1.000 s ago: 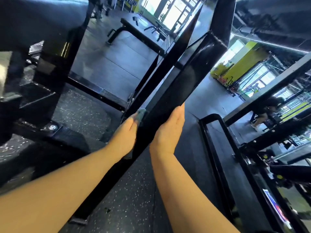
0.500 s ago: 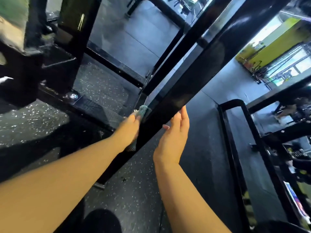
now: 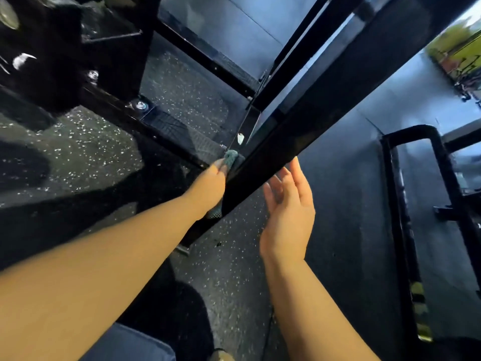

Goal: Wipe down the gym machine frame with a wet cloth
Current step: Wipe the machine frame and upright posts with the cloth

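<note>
A grey-blue trouser leg (image 3: 130,345) shows nearest, above the speckled rubber floor (image 3: 234,277). Both bare forearms reach forward from here.

The right hand (image 3: 289,204) is held in the air just beside the right face of the slanted black frame beam (image 3: 299,131), near its lower end. Its palm is turned toward the beam and its fingers are spread and loosely straight, holding nothing. Only the longest fingertip comes close to the beam's edge, and I cannot tell whether it touches.

The left hand (image 3: 208,186) lies on the beam's left face, slightly further along, with its back to the camera. Its fingers are stretched along the metal, pressing the wet cloth (image 3: 230,157) flat against it; the thumb is hidden. The teal-grey cloth is sandwiched between palm and beam, bunching out past the fingertips, and a small corner peeks out under the heel of the hand.

The glossy beam rises from its foot on the floor toward the upper right corner. Behind the left hand a black base rail carries a shiny bolt (image 3: 140,105). To the right a rounded black tube loop (image 3: 442,157) stands on the floor. Furthest off is a blurred yellow wall (image 3: 463,43).
</note>
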